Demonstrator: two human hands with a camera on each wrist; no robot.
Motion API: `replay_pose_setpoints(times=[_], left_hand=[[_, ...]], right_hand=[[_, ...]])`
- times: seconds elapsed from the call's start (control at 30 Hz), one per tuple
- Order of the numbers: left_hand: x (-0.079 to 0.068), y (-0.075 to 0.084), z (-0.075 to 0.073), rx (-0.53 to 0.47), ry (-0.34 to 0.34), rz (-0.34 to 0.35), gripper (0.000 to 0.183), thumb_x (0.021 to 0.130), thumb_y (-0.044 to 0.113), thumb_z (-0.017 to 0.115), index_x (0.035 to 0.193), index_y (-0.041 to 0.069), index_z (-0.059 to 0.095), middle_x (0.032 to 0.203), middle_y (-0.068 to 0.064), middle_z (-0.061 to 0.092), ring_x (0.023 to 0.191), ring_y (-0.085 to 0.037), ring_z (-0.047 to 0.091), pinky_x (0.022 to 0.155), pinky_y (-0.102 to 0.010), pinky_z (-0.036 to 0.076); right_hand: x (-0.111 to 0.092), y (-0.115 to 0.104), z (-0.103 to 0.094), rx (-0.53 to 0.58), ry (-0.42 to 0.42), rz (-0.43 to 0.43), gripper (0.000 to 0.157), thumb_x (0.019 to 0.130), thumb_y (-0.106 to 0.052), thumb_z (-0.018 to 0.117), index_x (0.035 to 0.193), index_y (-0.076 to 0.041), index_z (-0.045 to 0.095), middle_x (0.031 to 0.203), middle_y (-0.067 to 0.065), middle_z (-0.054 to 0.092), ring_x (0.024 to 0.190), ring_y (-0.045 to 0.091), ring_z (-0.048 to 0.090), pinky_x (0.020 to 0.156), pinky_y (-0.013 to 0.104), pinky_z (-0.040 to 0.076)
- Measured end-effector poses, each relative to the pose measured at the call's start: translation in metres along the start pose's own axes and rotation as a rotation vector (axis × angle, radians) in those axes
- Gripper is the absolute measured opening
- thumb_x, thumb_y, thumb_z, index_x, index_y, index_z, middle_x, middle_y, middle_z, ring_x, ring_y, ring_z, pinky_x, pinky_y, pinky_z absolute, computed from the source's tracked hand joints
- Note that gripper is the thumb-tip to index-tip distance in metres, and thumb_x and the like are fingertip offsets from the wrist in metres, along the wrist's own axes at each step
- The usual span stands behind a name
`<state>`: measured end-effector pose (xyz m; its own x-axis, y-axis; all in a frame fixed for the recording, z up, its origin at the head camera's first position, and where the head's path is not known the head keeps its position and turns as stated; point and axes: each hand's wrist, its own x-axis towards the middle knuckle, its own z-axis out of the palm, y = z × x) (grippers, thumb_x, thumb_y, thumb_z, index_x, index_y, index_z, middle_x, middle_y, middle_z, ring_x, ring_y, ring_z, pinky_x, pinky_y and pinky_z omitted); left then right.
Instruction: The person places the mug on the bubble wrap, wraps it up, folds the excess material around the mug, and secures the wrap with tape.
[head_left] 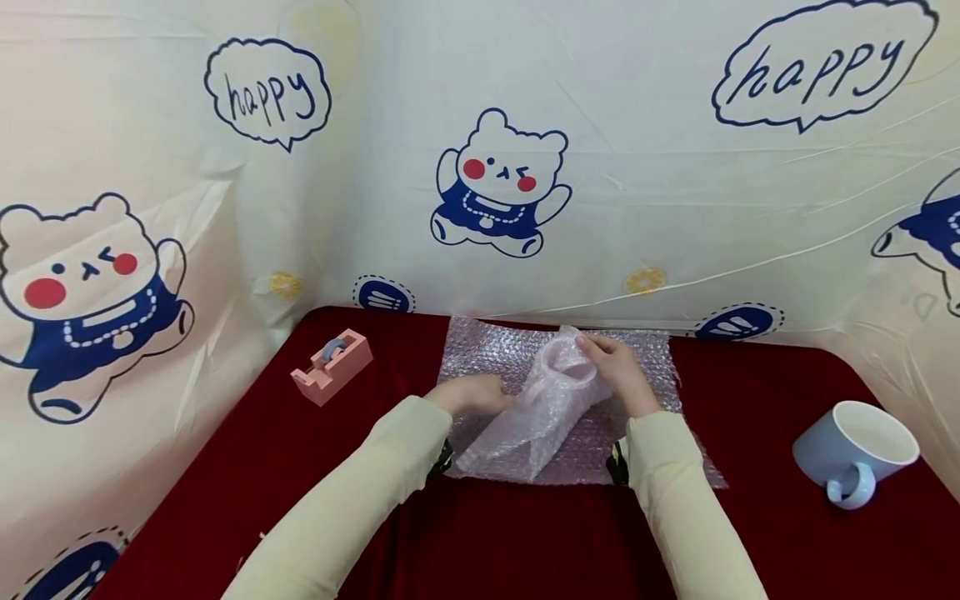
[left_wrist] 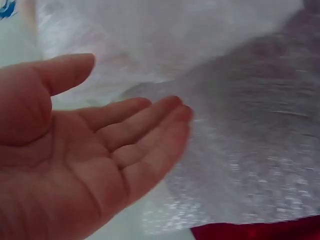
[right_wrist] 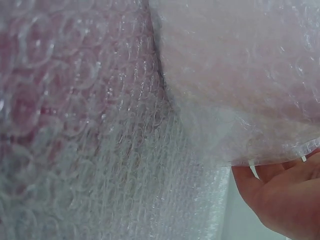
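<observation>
Red tabletop [head_left: 517, 537], left hand [head_left: 474, 394] with fingers loosely extended, right hand [head_left: 621, 372] with fingers pinching bubble-wrap bundle [head_left: 551, 412]

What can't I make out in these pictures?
- Head view: exactly what the bubble-wrapped bundle holds, veiled by its cloudy layers.
- Head view: the rest of the far-right printed bear, cut off by the edge.
- Left wrist view: individual bubbles on the sheet, smeared by blur.
- Right wrist view: part of the right hand, cut off by the edge.

A pale, pinkish bubble-wrapped bundle [head_left: 553, 417] sits aslant over a spread clear bubble-wrap sheet [head_left: 480, 357].
</observation>
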<state>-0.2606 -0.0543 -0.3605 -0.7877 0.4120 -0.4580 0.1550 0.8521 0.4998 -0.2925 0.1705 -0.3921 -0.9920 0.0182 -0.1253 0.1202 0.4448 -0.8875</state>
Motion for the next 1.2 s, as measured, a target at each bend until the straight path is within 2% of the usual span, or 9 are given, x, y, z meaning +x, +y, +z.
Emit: replay_pose_setpoints(times=[0.3,0.47,0.57,0.67,0.77,0.8,0.93,1.03,1.2], left_hand=[[0.000,-0.016,0.023,-0.247,0.090,-0.059,0.072,0.095,0.043,0.054,0.138,-0.013,0.038,0.139,-0.027,0.048,0.118,-0.035,0.057,0.098,-0.042,0.049],[0.001,-0.019,0.025,-0.422,0.070,-0.122,0.084,0.091,0.041,0.062,0.142,-0.015,0.027,0.137,-0.030,0.048,0.112,-0.036,0.061,0.091,-0.042,0.053],[0.004,-0.021,0.024,-0.412,0.070,-0.156,0.076,0.087,0.045,0.065,0.130,-0.014,0.043,0.118,-0.023,0.060,0.089,-0.025,0.064,0.082,-0.037,0.054],[0.006,-0.022,0.022,-0.377,0.091,-0.150,0.079,0.085,0.047,0.067,0.129,-0.014,0.046,0.126,-0.023,0.056,0.102,-0.028,0.061,0.092,-0.038,0.051],[0.008,-0.022,0.018,-0.376,0.126,-0.124,0.077,0.086,0.043,0.066,0.132,-0.014,0.044,0.137,-0.027,0.049,0.124,-0.038,0.051,0.105,-0.043,0.043],[0.008,-0.021,0.017,-0.407,0.135,-0.109,0.081,0.087,0.039,0.064,0.141,-0.013,0.033,0.148,-0.029,0.035,0.135,-0.042,0.038,0.110,-0.048,0.037],[0.011,-0.024,0.010,-0.632,0.114,-0.048,0.047,0.092,0.023,0.053,0.124,-0.011,0.050,0.115,-0.018,0.061,0.098,-0.026,0.062,0.089,-0.035,0.052],[0.012,-0.030,0.008,-0.827,0.028,0.036,0.028,0.096,0.015,0.046,0.116,-0.003,0.052,0.087,-0.004,0.060,0.072,-0.011,0.059,0.071,-0.023,0.054],[0.007,-0.039,0.003,-0.843,-0.129,0.190,0.045,0.096,0.004,0.045,0.139,-0.002,0.037,0.104,-0.017,0.065,0.091,-0.021,0.066,0.088,-0.034,0.054]], right_hand=[[-0.002,-0.002,0.002,0.000,0.031,-0.012,0.053,0.100,-0.034,0.048,0.140,0.000,0.044,0.145,0.025,0.043,0.135,0.038,0.039,0.114,0.046,0.030],[-0.001,-0.001,0.004,0.001,0.053,-0.021,0.051,0.100,-0.031,0.049,0.138,0.002,0.046,0.142,0.026,0.046,0.133,0.038,0.042,0.113,0.046,0.032],[-0.001,0.000,0.004,-0.004,0.053,-0.016,0.051,0.100,-0.032,0.049,0.138,0.002,0.046,0.142,0.025,0.045,0.134,0.038,0.042,0.114,0.046,0.031],[-0.001,0.001,0.004,0.001,0.052,-0.008,0.052,0.100,-0.033,0.048,0.139,0.002,0.045,0.143,0.025,0.045,0.134,0.037,0.041,0.114,0.046,0.031],[-0.001,0.002,0.003,0.005,0.054,-0.005,0.052,0.100,-0.033,0.048,0.139,0.002,0.045,0.143,0.025,0.045,0.134,0.037,0.041,0.114,0.046,0.031],[-0.001,0.001,0.004,0.005,0.054,-0.005,0.052,0.100,-0.033,0.049,0.139,0.002,0.045,0.143,0.025,0.044,0.134,0.037,0.040,0.114,0.046,0.031],[-0.001,0.001,0.004,-0.007,0.054,-0.005,0.052,0.100,-0.033,0.048,0.139,0.001,0.045,0.144,0.024,0.044,0.135,0.037,0.040,0.114,0.046,0.031],[-0.001,0.001,0.005,-0.015,0.061,-0.010,0.051,0.100,-0.033,0.048,0.138,0.000,0.046,0.143,0.024,0.045,0.135,0.037,0.040,0.114,0.046,0.031],[0.000,0.002,0.004,-0.023,0.073,-0.028,0.050,0.100,-0.030,0.049,0.137,0.003,0.047,0.141,0.026,0.047,0.133,0.038,0.043,0.113,0.046,0.033]])
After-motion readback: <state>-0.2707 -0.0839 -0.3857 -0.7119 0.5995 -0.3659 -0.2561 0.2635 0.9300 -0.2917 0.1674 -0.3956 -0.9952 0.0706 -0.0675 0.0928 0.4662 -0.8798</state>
